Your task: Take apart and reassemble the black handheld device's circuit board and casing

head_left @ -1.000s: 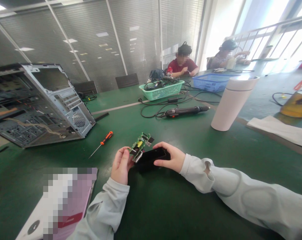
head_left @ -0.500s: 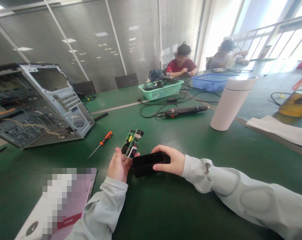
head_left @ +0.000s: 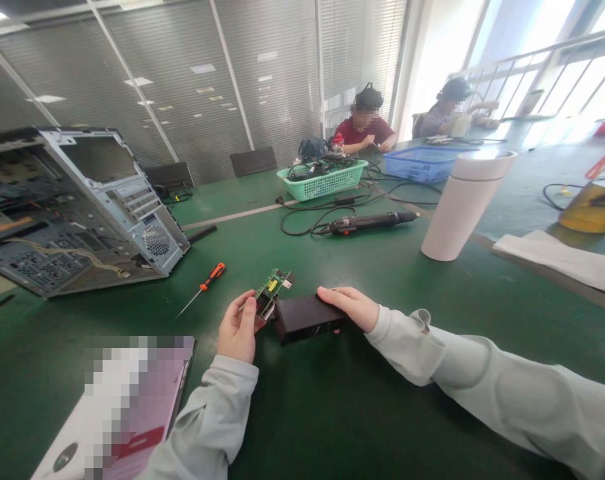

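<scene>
On the green tabletop (head_left: 302,413), an open computer chassis (head_left: 95,213) stands toward the left edge. Well in from the far edge, the right hand (head_left: 357,308) grips a black housing (head_left: 305,317) by its right end. The left hand (head_left: 238,330) pinches a smaller circuit board (head_left: 272,288) just off the housing's left end; whether they touch is unclear. Handling the two as separate pieces seems the step in hand; the next move likely calls for steady holds on both.

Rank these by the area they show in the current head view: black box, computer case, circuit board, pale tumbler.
Largest to smallest:
1. computer case
2. pale tumbler
3. black box
4. circuit board, partly hidden by fingers
</scene>
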`<state>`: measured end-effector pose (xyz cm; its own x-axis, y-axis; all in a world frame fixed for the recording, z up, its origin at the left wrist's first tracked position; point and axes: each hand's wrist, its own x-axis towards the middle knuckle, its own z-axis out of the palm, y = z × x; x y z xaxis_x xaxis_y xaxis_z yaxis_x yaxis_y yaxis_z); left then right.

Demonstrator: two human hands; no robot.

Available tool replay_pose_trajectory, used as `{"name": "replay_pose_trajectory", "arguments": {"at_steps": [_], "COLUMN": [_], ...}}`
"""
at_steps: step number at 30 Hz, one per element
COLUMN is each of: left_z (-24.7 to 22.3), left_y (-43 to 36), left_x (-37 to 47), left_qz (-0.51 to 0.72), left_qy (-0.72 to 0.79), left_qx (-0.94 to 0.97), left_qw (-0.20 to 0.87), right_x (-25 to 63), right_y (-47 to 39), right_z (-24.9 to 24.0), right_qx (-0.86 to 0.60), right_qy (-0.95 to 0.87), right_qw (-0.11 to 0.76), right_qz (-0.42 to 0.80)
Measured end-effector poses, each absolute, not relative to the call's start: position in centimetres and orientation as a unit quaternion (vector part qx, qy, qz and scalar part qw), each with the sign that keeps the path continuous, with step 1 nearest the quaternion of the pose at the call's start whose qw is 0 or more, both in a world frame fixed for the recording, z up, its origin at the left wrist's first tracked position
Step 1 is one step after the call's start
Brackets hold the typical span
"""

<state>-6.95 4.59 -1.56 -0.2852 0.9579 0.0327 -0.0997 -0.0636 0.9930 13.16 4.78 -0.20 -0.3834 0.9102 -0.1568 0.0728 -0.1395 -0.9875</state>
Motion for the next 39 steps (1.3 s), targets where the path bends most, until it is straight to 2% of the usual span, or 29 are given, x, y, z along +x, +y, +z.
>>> {"name": "replay_pose_trajectory", "arguments": {"at_steps": [6,9,12,15,18,22,26,29,32,35,39], "left_z": [-1.5,-1.4,-1.5,-1.8,-1.9,-2.0,-2.0,-2.0,-2.0,-1.9,-1.9], "left_y": [4.5,4.4,4.4,4.5,4.5,4.5,4.5,4.5,4.5,4.4,4.4], "left_x": [-6.9,-6.8,-6.8,-6.9,-6.9,-6.9,-6.9,-6.9,-6.8,-6.8,-6.7], "left_qz": [0.577,0.559,0.543,0.537,0.535,0.530,0.528,0.531,0.535,0.540,0.542], "left_qy": [0.545,0.544,0.544,0.547,0.550,0.554,0.557,0.557,0.552,0.546,0.542], "left_qx": [0.461,0.487,0.516,0.528,0.533,0.536,0.537,0.538,0.537,0.533,0.530], "left_qw": [0.398,0.393,0.378,0.366,0.357,0.353,0.349,0.344,0.347,0.355,0.363], "right_x": [14.0,14.1,13.9,13.8,13.6,12.9,12.7,13.9,15.9,18.6,24.7], "right_y": [2.9,2.3,2.4,2.5,2.3,1.9,1.8,2.1,2.2,1.5,-1.0], "right_z": [1.7,1.5,1.2,1.0,0.9,0.3,-0.7,-0.9,-0.3,0.3,-1.0], "right_qx": [-0.344,-0.290,-0.308,-0.309,-0.279,-0.331,-0.375,-0.419,-0.455,-0.480,-0.577], "right_qy": [-0.367,-0.320,-0.278,-0.239,-0.231,-0.253,-0.408,-0.599,-0.719,-0.738,-0.676], "right_qw": [0.221,0.194,0.172,0.179,0.227,0.283,0.390,0.456,0.452,0.454,0.455], "right_qz": [0.835,0.881,0.893,0.903,0.904,0.864,0.735,0.507,0.268,0.137,0.056]}}
